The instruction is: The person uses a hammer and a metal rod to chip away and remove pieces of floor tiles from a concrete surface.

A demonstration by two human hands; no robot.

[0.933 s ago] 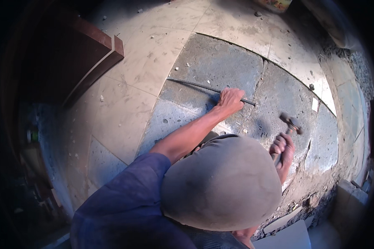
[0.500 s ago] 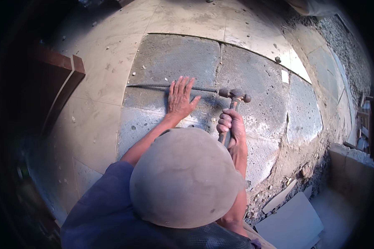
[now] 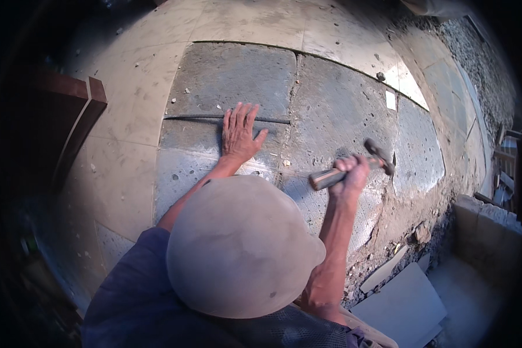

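Fingers outstretched, my left hand [image 3: 241, 132] lies over a thin dark metal rod [image 3: 185, 117], which passes beneath the fingers. The rod's flat end points left toward the edge of the pale tiles, and its other end stops near the joint between two rough grey slabs [image 3: 238, 72]. My right hand [image 3: 352, 174] is closed around the wooden handle of a hammer [image 3: 383, 158]. The hammer is raised to the right, apart from the rod, with its dark head beyond the fist. Part of the handle is covered by the fingers.
Pale floor tiles [image 3: 124, 124] border the slabs at left and back. A dark brown wooden piece [image 3: 95, 95] juts in from the left. Rubble and loose flat tiles [image 3: 403, 304] lie at lower right, beside a low block wall [image 3: 484, 217]. A rounded cap [image 3: 243, 249] covers the lower middle.
My right hand has swung the hammer away to the right from the rod's end, turning its head outward. My left hand stays over the rod; the whole view has shifted slightly.
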